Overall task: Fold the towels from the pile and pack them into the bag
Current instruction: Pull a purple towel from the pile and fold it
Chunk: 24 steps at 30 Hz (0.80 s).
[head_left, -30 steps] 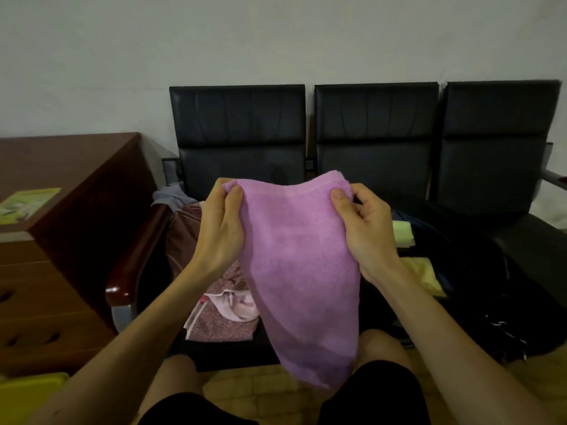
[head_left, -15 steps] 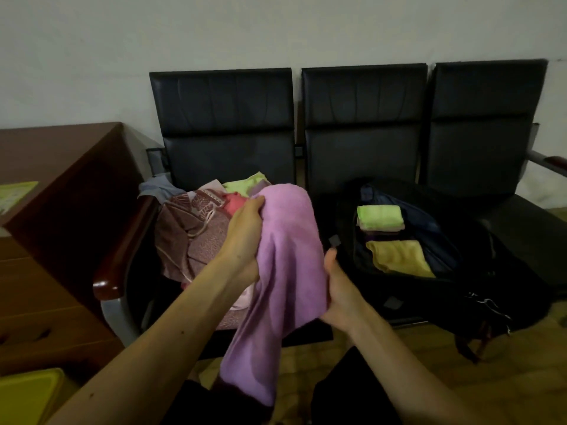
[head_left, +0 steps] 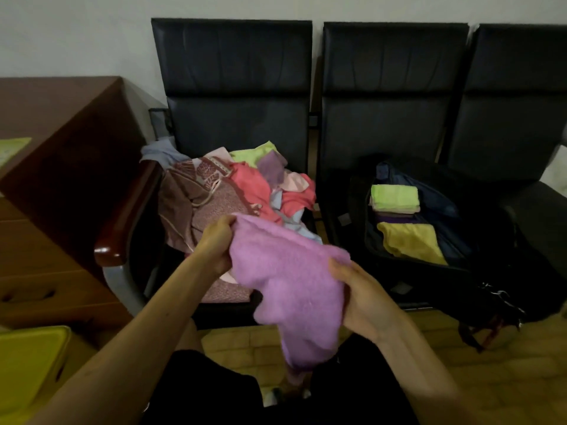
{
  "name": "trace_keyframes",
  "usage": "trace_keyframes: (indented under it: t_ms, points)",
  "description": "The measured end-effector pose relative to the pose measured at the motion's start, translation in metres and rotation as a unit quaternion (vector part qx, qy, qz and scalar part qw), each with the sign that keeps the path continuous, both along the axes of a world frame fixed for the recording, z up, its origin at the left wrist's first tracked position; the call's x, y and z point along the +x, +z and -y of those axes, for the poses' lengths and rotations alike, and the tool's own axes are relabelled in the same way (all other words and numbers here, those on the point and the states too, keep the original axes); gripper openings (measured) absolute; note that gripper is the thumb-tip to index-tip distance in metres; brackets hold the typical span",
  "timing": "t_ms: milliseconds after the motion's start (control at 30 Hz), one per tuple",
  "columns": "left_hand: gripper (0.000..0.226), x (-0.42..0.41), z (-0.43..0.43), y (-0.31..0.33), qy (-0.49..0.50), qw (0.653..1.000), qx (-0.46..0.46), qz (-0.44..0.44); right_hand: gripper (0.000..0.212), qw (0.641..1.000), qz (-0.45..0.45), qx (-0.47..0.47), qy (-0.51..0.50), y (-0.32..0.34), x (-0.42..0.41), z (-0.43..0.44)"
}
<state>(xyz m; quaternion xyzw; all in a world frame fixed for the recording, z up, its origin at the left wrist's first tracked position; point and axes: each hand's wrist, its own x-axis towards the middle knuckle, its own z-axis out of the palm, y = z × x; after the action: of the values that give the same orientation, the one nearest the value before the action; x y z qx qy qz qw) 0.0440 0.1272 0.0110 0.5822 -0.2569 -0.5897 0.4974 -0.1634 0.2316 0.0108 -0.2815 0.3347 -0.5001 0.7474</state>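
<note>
Just left of the open black bag (head_left: 408,271), both hands hold a lilac towel (head_left: 285,277) in the air. The left hand (head_left: 216,250) grips its upper left corner, the right hand (head_left: 362,296) pinches its right edge, and the rest hangs down. Farther left of the bag lies the towel pile (head_left: 233,191). Inside the bag sit a folded lime towel (head_left: 394,196) and a mustard towel (head_left: 411,242).
</note>
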Motion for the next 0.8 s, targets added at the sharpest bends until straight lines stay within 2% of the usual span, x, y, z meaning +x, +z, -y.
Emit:
trace_keyframes:
  t_ms: [100, 200, 267, 400, 467, 500, 600, 633, 733, 800]
  points:
    - [0.039, -0.004, -0.006, -0.008, -0.061, 0.996, 0.017, -0.064, 0.071, 1.000, -0.011, -0.014, 0.020, 0.016, 0.001, 0.005]
    - [0.058, -0.001, -0.022, -0.012, -0.096, 0.970, 0.009, -0.223, 0.074, 1.000, -0.001, -0.015, 0.013, 0.023, 0.004, 0.011]
    - [0.073, -0.005, -0.033, -0.018, -0.121, 0.949, 0.005, -0.290, 0.069, 1.000, 0.001, -0.026, 0.005, 0.027, 0.007, 0.014]
    - [0.093, -0.015, -0.050, -0.033, -0.176, 0.927, 0.015, -0.331, 0.064, 0.999, 0.029, -0.027, -0.035, 0.032, 0.010, 0.023]
    - [0.103, -0.014, -0.057, -0.036, -0.242, 0.892, 0.018, -0.381, 0.057, 0.997, 0.032, -0.017, -0.064, 0.036, 0.010, 0.026]
    - [0.105, -0.015, -0.062, -0.033, -0.255, 0.897, 0.017, -0.362, 0.053, 0.997, 0.026, -0.011, -0.074, 0.039, 0.010, 0.028]
    - [0.111, -0.015, -0.066, -0.037, -0.264, 0.946, 0.039, -0.185, 0.047, 0.996, 0.019, -0.001, -0.091, 0.041, 0.007, 0.032]
    - [0.107, -0.012, -0.067, -0.037, -0.278, 0.948, 0.033, -0.153, 0.047, 0.995, 0.015, 0.000, -0.100, 0.040, 0.005, 0.034]
    - [0.069, -0.005, -0.069, -0.037, -0.361, 0.919, 0.015, -0.156, 0.051, 0.991, -0.006, 0.019, -0.132, 0.033, 0.001, 0.044]
    - [0.045, -0.002, -0.070, -0.039, -0.351, 0.929, -0.007, -0.120, 0.047, 0.986, -0.020, 0.040, -0.159, 0.027, -0.003, 0.049]
